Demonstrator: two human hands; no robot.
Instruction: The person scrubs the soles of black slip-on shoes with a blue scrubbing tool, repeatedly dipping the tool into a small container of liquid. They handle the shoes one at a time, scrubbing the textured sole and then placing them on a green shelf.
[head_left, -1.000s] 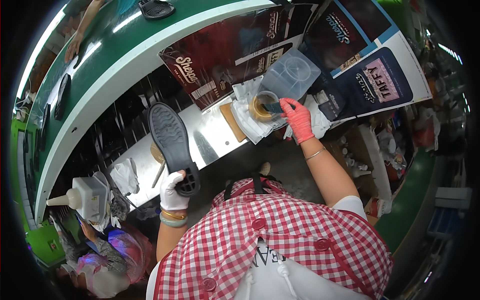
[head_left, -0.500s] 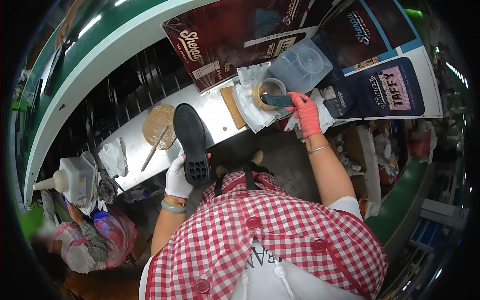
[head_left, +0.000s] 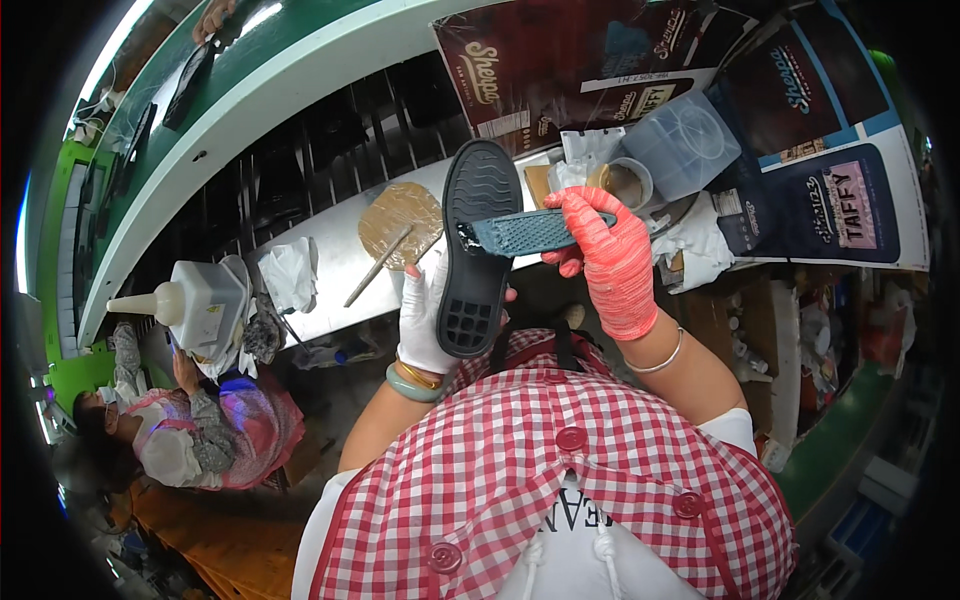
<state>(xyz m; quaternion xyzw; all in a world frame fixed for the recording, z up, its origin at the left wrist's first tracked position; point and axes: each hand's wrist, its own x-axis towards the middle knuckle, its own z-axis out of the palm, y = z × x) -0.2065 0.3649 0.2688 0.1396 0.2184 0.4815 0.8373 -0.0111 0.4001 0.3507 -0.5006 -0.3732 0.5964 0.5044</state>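
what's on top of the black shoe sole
A blue-green brush in the right hand lies across the black shoe sole, apparently touching it, beside a small shiny patch. The surface directly beneath the brush is hidden.

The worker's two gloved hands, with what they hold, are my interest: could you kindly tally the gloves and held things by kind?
Gloves: 2 (white glove on the left hand, red glove on the right hand)
Held shoe sole: 1
Held brush: 1
Total: 4

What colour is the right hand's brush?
The brush is muted teal, best seen in head view.
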